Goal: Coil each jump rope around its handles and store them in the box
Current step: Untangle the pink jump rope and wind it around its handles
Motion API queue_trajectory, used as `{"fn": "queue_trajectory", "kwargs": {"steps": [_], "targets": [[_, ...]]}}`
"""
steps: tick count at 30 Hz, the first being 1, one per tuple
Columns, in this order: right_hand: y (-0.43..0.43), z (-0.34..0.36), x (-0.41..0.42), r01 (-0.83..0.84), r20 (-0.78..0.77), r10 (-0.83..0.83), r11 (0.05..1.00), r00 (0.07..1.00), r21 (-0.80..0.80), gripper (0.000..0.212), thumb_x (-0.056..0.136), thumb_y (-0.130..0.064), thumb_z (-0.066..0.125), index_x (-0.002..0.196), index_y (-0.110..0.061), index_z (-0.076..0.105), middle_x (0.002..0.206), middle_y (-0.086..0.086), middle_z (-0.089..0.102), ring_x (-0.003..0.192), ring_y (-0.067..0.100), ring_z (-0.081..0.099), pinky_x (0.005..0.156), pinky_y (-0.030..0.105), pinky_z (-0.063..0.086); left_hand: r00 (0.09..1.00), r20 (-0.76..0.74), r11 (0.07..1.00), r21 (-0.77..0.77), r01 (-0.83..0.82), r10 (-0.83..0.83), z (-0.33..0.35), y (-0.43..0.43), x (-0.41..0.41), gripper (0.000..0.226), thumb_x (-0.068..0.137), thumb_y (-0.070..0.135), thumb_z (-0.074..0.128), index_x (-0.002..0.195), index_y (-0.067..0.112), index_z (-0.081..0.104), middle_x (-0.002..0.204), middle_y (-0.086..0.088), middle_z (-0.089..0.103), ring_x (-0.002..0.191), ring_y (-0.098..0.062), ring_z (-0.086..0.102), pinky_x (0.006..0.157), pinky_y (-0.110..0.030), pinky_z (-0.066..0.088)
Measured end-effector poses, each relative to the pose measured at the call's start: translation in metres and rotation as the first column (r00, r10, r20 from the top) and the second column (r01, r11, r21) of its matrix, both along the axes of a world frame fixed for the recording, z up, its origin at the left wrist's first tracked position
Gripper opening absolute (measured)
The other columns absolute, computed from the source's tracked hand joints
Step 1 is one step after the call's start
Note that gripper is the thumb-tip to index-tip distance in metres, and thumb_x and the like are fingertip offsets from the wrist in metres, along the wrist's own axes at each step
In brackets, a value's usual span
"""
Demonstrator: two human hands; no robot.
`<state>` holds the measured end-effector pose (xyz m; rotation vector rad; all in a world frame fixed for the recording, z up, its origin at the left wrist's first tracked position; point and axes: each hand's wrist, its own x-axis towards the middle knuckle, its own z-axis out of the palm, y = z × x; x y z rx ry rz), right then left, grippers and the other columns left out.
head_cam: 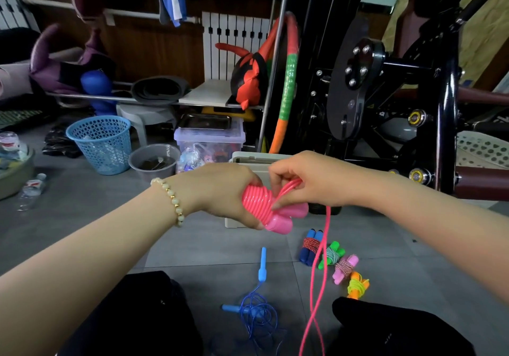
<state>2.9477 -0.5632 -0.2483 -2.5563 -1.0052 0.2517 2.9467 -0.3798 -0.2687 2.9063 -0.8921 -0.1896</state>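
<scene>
My left hand [224, 190] grips the pink handles [278, 222] of a jump rope, partly wound with pink rope coils [256, 200]. My right hand [300, 179] pinches the loose pink rope [319, 267], which hangs down to the floor in a long loop. Behind the hands sits a pale grey box [248, 159], mostly hidden. On the floor lie a loose blue jump rope [256, 309] and several coiled ropes: blue [311, 245], green [333, 254], pink [345, 269] and orange-yellow [358, 287].
A blue mesh basket [102, 142], a grey tub [154, 161] and a clear storage bin [209, 138] stand behind. A black exercise machine [385, 94] fills the right. A water bottle [31, 190] lies at left. My dark-clothed knees [385, 328] frame the floor.
</scene>
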Motion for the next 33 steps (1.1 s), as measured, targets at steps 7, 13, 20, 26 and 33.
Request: {"fn": "queue_trajectory", "kwargs": {"steps": [7, 13, 20, 26, 33], "targets": [[-0.007, -0.001, 0.011, 0.05, -0.207, -0.016, 0.985, 0.978, 0.164, 0.025, 0.067, -0.035, 0.078, 0.064, -0.02, 0.059, 0.068, 0.014, 0.065, 0.058, 0.014, 0.053, 0.058, 0.031, 0.042, 0.995, 0.095, 0.996, -0.08, 0.031, -0.024, 0.0, 0.001, -0.003, 0.049, 0.068, 0.073, 0.062, 0.088, 0.028, 0.059, 0.072, 0.009, 0.054, 0.067, -0.003, 0.048, 0.058, -0.021, 0.036], [-0.01, 0.0, 0.023, 0.029, -0.566, 0.022, 0.996, 0.824, 0.081, 0.031, 0.077, -0.04, 0.068, 0.059, -0.019, 0.054, 0.052, -0.005, 0.047, 0.048, 0.005, 0.038, 0.049, 0.013, 0.032, 0.991, 0.104, 0.985, -0.141, 0.096, -0.082, 0.001, -0.003, -0.013, 0.036, 0.07, 0.074, 0.058, 0.074, 0.039, 0.053, 0.068, 0.008, 0.058, 0.065, -0.004, 0.05, 0.058, -0.02, 0.037], [-0.004, -0.033, 0.021, 0.228, -0.368, -0.118, 0.936, 0.922, 0.27, 0.041, 0.061, -0.05, 0.071, 0.092, -0.025, 0.062, 0.097, -0.011, 0.063, 0.088, 0.005, 0.062, 0.084, 0.023, 0.049, 0.999, 0.044, 0.977, -0.212, 0.005, 0.005, -0.02, 0.007, -0.009, 0.039, 0.075, 0.07, 0.058, 0.074, 0.032, 0.056, 0.063, 0.008, 0.054, 0.059, -0.006, 0.046, 0.06, -0.029, 0.038], [0.001, -0.055, 0.005, 0.471, -0.478, -0.19, 0.661, 0.858, 0.584, 0.063, 0.064, -0.041, 0.067, 0.122, -0.021, 0.052, 0.119, -0.003, 0.061, 0.107, 0.009, 0.06, 0.089, 0.02, 0.049, 0.94, -0.338, 0.745, -0.614, -0.26, 0.049, -0.033, 0.014, -0.007, 0.047, 0.079, 0.057, 0.063, 0.069, 0.011, 0.063, 0.049, 0.001, 0.058, 0.044, -0.005, 0.044, 0.047, -0.021, 0.037], [-0.005, -0.071, -0.009, 0.396, -0.68, 0.403, 0.589, 0.613, 0.705, 0.089, 0.066, -0.043, 0.08, 0.139, -0.013, 0.04, 0.136, 0.006, 0.053, 0.127, 0.02, 0.048, 0.107, 0.029, 0.039, 0.724, -0.671, 0.615, -0.641, -0.46, -0.159, -0.038, 0.013, -0.008, 0.04, 0.081, 0.057, 0.059, 0.079, 0.018, 0.069, 0.069, -0.002, 0.068, 0.043, -0.012, 0.041, 0.041, -0.018, 0.034]]}}
